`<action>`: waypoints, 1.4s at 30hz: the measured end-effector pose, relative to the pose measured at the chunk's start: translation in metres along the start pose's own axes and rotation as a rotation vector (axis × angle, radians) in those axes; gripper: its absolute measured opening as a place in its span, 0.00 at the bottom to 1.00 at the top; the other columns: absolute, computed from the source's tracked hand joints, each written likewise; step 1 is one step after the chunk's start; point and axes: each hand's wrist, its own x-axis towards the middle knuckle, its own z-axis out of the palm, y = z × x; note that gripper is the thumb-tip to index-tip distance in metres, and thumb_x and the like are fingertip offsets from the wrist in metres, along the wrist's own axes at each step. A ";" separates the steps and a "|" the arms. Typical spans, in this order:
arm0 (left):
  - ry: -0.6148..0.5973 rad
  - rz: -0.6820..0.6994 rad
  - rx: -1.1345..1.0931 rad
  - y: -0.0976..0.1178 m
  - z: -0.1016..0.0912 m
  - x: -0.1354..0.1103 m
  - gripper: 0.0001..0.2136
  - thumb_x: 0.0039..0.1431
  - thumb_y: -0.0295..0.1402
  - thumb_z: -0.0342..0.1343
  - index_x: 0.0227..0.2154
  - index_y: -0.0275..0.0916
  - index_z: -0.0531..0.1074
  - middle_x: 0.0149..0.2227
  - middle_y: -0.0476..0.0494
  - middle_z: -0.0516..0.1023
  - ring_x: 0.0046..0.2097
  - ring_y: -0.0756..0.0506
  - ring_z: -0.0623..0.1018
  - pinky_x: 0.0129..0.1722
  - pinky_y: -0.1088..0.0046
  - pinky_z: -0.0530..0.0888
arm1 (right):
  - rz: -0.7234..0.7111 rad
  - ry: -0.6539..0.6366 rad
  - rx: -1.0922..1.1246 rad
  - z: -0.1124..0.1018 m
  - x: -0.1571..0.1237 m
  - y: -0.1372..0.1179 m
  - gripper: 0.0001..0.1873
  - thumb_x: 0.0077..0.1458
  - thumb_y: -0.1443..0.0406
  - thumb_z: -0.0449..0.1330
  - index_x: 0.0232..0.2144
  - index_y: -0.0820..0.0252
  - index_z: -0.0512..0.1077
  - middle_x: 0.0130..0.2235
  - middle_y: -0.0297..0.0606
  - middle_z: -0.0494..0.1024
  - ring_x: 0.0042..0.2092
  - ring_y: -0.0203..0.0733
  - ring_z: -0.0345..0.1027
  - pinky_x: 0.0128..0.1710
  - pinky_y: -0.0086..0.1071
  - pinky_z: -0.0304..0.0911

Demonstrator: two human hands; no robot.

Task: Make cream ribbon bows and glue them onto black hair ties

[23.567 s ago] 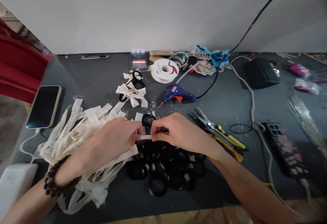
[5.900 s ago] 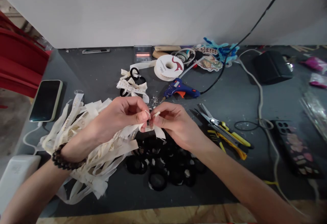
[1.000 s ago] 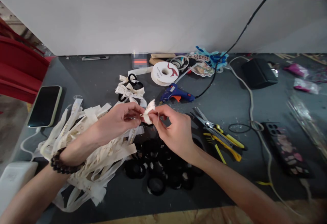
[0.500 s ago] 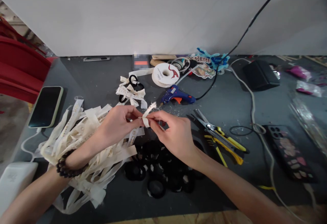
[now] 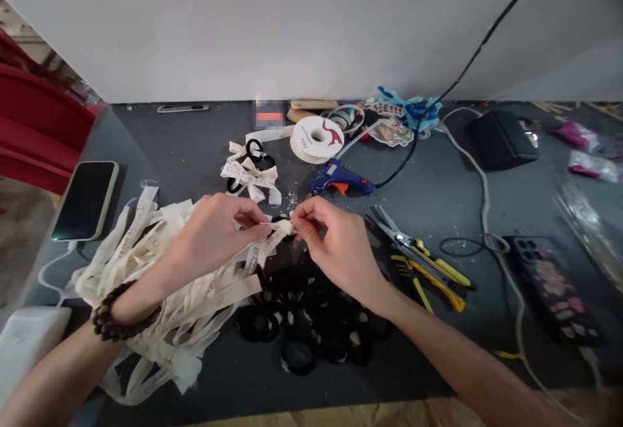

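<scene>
My left hand (image 5: 209, 235) and my right hand (image 5: 335, 242) meet above the table and both pinch a small folded piece of cream ribbon (image 5: 277, 232), with a thin thread stretched between the fingertips. A dark bead bracelet sits on my left wrist. Under my left arm lies a heap of cut cream ribbon strips (image 5: 146, 265). Below my hands is a pile of black hair ties (image 5: 311, 317). Finished cream bows on black ties (image 5: 250, 174) lie further back.
A blue glue gun (image 5: 341, 182) and a ribbon spool (image 5: 317, 138) lie behind the hands. Scissors and yellow cutters (image 5: 418, 255) are to the right, then a cable and a phone in a patterned case (image 5: 549, 284). Another phone (image 5: 85, 200) lies at the left.
The pinched ribbon piece stood upright between my fingers a second ago; now it hangs lower and flatter, and my hands have pulled slightly apart along the thread.
</scene>
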 end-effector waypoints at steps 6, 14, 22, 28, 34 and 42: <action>-0.050 0.002 -0.243 -0.003 0.005 0.004 0.07 0.63 0.36 0.59 0.34 0.39 0.77 0.34 0.47 0.83 0.37 0.46 0.81 0.37 0.71 0.73 | 0.015 -0.014 0.027 0.002 -0.002 -0.004 0.04 0.64 0.65 0.59 0.34 0.56 0.72 0.29 0.31 0.80 0.30 0.37 0.76 0.34 0.30 0.65; -0.032 -0.059 -0.584 0.000 0.027 -0.002 0.14 0.64 0.41 0.61 0.46 0.38 0.76 0.34 0.45 0.82 0.36 0.46 0.80 0.35 0.72 0.76 | 0.001 0.032 0.006 0.006 -0.005 -0.004 0.03 0.63 0.63 0.61 0.36 0.56 0.72 0.31 0.34 0.82 0.31 0.39 0.78 0.34 0.30 0.67; -0.017 -0.072 -0.506 0.001 0.031 -0.005 0.11 0.55 0.40 0.70 0.35 0.38 0.82 0.26 0.47 0.82 0.27 0.48 0.78 0.24 0.76 0.68 | 0.037 -0.021 0.046 -0.006 -0.004 -0.009 0.06 0.64 0.62 0.60 0.35 0.57 0.74 0.32 0.34 0.82 0.33 0.39 0.77 0.34 0.30 0.66; -0.025 -0.065 -0.630 -0.005 0.036 -0.003 0.10 0.57 0.40 0.69 0.34 0.39 0.83 0.32 0.45 0.86 0.34 0.45 0.82 0.33 0.74 0.75 | 0.107 -0.048 0.108 -0.014 0.003 -0.003 0.07 0.65 0.62 0.59 0.34 0.57 0.71 0.30 0.34 0.81 0.31 0.40 0.77 0.32 0.31 0.66; 0.064 -0.062 -0.637 -0.003 0.035 -0.004 0.11 0.57 0.40 0.70 0.41 0.40 0.84 0.31 0.47 0.84 0.33 0.48 0.81 0.32 0.75 0.76 | 0.006 0.062 0.060 -0.008 -0.001 -0.007 0.07 0.66 0.60 0.59 0.35 0.56 0.70 0.33 0.35 0.81 0.35 0.40 0.78 0.35 0.31 0.68; 0.069 -0.057 -0.712 0.000 0.034 -0.005 0.13 0.55 0.40 0.71 0.39 0.38 0.79 0.35 0.44 0.84 0.37 0.45 0.83 0.38 0.71 0.79 | 0.088 -0.008 0.286 -0.004 -0.006 -0.010 0.17 0.61 0.53 0.66 0.47 0.56 0.73 0.37 0.37 0.85 0.37 0.42 0.81 0.35 0.31 0.73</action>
